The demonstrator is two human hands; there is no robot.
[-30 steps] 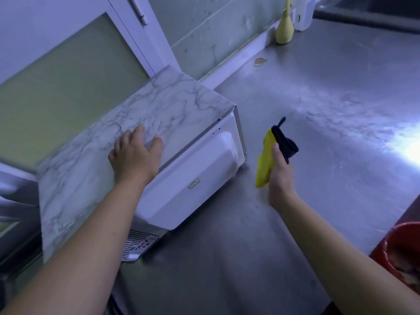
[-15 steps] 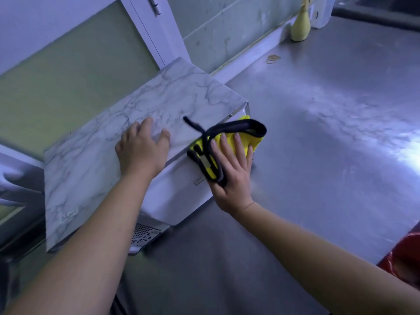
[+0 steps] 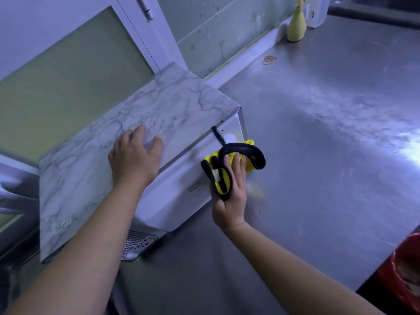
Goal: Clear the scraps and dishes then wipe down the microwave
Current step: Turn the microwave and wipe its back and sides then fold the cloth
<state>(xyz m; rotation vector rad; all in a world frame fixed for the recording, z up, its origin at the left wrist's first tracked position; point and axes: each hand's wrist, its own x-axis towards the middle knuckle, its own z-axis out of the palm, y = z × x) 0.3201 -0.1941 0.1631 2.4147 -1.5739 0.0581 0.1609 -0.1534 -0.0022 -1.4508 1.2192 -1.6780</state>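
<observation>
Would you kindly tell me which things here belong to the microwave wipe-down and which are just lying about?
In use: microwave, with the left hand flat on its marbled top; yellow cloth, pressed to its white side by the right hand.
Lying about: rubber bands on the steel counter; yellow pear-shaped object by the wall; red tub beyond the counter's edge.

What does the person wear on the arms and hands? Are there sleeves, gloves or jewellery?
Nothing that shows. The left hand and the right hand are bare: no gloves, no rings on the fingers in view. The left forearm and the right forearm are bare to the picture's edge: no sleeve, watch or bracelet.
</observation>
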